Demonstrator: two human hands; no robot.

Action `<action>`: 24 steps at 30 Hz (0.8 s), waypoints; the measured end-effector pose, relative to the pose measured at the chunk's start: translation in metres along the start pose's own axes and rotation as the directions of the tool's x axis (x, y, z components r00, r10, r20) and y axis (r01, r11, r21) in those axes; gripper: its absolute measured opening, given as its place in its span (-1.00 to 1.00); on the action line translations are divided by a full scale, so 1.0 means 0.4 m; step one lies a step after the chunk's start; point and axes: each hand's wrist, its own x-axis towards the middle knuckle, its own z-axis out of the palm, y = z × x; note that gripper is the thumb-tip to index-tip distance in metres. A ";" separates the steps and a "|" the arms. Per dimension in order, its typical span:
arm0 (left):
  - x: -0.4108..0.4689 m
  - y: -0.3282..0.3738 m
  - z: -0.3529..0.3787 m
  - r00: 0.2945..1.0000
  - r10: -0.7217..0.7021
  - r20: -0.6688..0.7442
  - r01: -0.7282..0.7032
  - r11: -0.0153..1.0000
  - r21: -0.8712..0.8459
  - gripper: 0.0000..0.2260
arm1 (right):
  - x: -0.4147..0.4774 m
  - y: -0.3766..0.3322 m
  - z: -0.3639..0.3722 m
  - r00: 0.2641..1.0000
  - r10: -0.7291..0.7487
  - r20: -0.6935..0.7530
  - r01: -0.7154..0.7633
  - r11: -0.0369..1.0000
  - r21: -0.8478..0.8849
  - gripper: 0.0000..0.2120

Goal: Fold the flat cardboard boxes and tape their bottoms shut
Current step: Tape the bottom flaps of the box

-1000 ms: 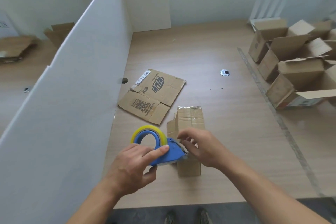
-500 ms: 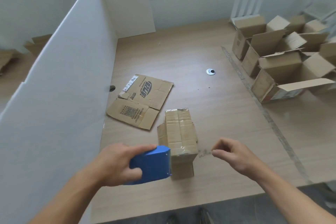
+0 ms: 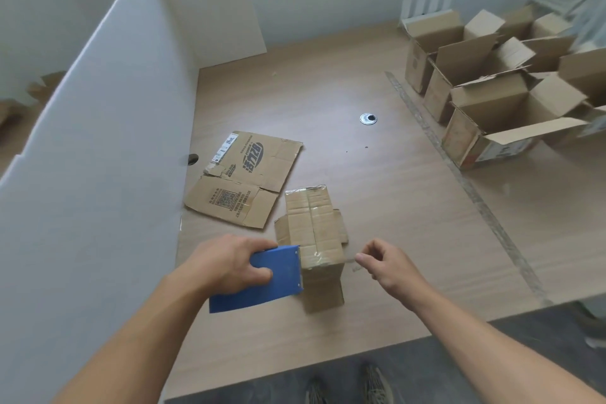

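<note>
Tape [image 3: 350, 261] now stretched across box [image 3: 313, 223] top, lower centre: L hand [image 3: 229, 267] grips blue dispenser [image 3: 275, 275] at box's frame-left edge, R hand [image 3: 390, 267] pinches tape end.

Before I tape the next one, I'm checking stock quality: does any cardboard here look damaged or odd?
Yes. The flat cardboard box lying beyond the small box has a ragged tear at its left edge by the white label. The small box carries shiny old tape on its far end. Both look reused.
</note>
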 end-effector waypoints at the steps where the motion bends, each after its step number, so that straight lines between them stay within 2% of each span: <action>1: 0.008 0.001 0.003 1.000 -0.014 0.015 0.014 1.000 -0.009 -0.57 | 0.008 0.005 0.007 1.000 0.019 -0.002 -0.019 1.000 -0.011 -0.80; 6: 0.040 0.007 0.035 0.995 -0.054 0.086 0.059 0.997 -0.047 -0.53 | 0.020 0.022 0.063 0.987 0.163 0.006 -0.163 0.987 0.006 -0.84; 10: 0.043 -0.014 0.041 0.988 -0.082 0.133 0.095 0.990 -0.101 -0.57 | 0.012 0.003 0.097 0.972 0.226 -0.056 -0.229 0.973 -0.044 -0.71; 12: 0.042 -0.024 0.044 0.985 -0.086 0.152 0.104 0.988 -0.116 -0.57 | 0.008 -0.009 0.104 0.979 0.201 -0.042 -0.204 0.974 -0.096 -0.65; 14: 0.044 -0.026 0.046 0.983 -0.089 0.160 0.110 0.986 -0.123 -0.57 | 0.003 -0.022 0.108 0.980 0.198 -0.008 -0.198 0.979 -0.038 -0.65; 17: 0.053 -0.016 0.045 0.984 -0.089 0.151 0.106 0.989 -0.106 -0.55 | -0.009 -0.037 0.102 0.973 0.232 0.016 -0.231 0.957 0.173 -0.63; 19: 0.059 -0.014 0.049 0.986 -0.079 0.150 0.097 0.989 -0.116 -0.53 | -0.015 -0.039 0.109 0.975 0.221 0.014 -0.219 0.954 0.205 -0.52; 21: 0.063 -0.017 0.050 0.985 -0.074 0.156 0.096 0.986 -0.137 -0.53 | -0.022 -0.041 0.126 0.981 0.185 -0.060 -0.175 0.975 0.138 -0.67; 22: 0.065 -0.020 0.050 0.984 -0.074 0.164 0.099 0.984 -0.149 -0.54 | -0.024 -0.043 0.132 0.985 0.116 -0.125 -0.110 0.992 0.057 -0.77; 24: 0.067 -0.025 0.050 0.982 -0.069 0.176 0.100 0.980 -0.170 -0.55 | -0.020 -0.036 0.144 0.968 -0.104 -0.228 0.071 0.986 -0.148 -0.84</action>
